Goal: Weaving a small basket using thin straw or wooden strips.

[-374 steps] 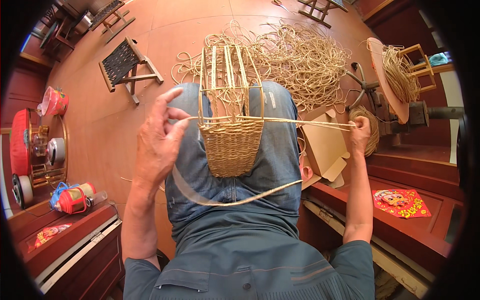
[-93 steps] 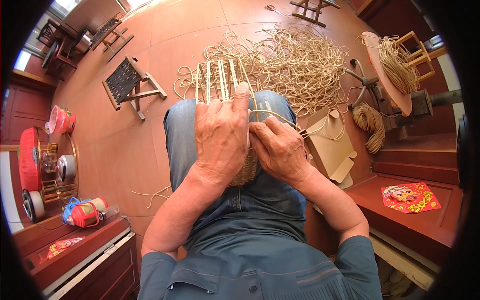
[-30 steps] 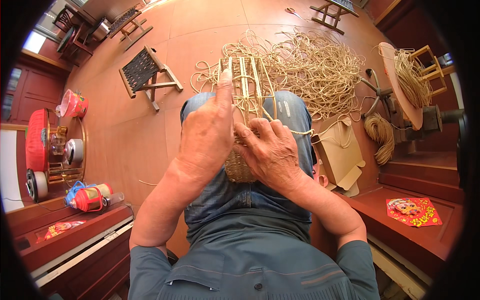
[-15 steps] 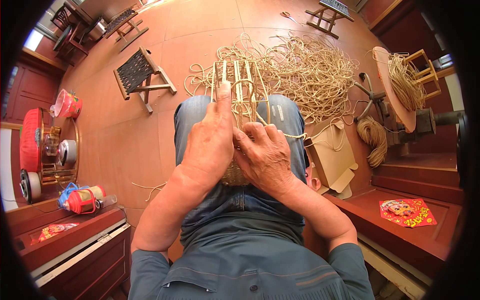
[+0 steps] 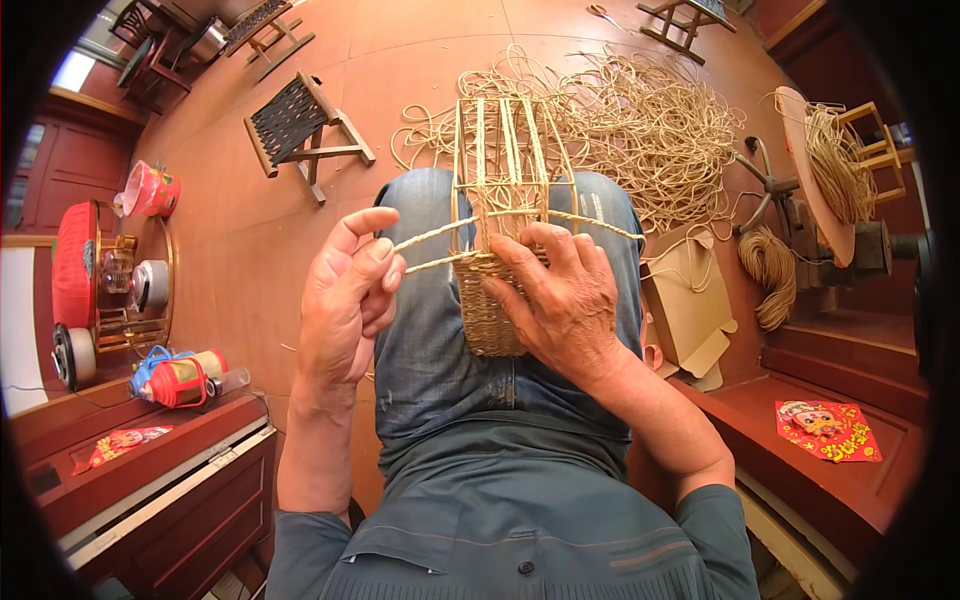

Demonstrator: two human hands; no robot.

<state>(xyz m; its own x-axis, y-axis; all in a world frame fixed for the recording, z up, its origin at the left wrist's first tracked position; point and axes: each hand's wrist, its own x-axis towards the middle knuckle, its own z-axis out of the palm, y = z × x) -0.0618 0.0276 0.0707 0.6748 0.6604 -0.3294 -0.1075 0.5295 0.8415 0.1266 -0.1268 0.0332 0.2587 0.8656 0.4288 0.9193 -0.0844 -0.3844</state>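
I have the basket (image 5: 490, 325) over the lap, between the thighs of the jeans (image 5: 420, 340), its woven part toward the body and its bare uprights (image 5: 481, 140) pointing away. My left hand (image 5: 345, 288) is off to the left with fingers curled, gripping the cord (image 5: 435, 264); two lengths run from it to the basket, apart from each other. My right hand (image 5: 568, 300) lies over the weave's upper right, fingertips at its edge; whether it pinches anything underneath, I can't tell.

What worries me first is tension. A hard pull from the left could drag an upright inward or skew the basket, since the only bracing I can see is the lap and the right hand. Too soft a pull and the new row might sit loose above the packed ones. If the left fingers slacken, the two lengths could cross or twist.

On the right, another strand (image 5: 600, 226) runs out over the knee. It could catch on the box (image 5: 690, 290) just beside the leg. The tangled pile (image 5: 660, 140) beyond the knees may snag too, if any of my cord leads into it; I can't trace that.
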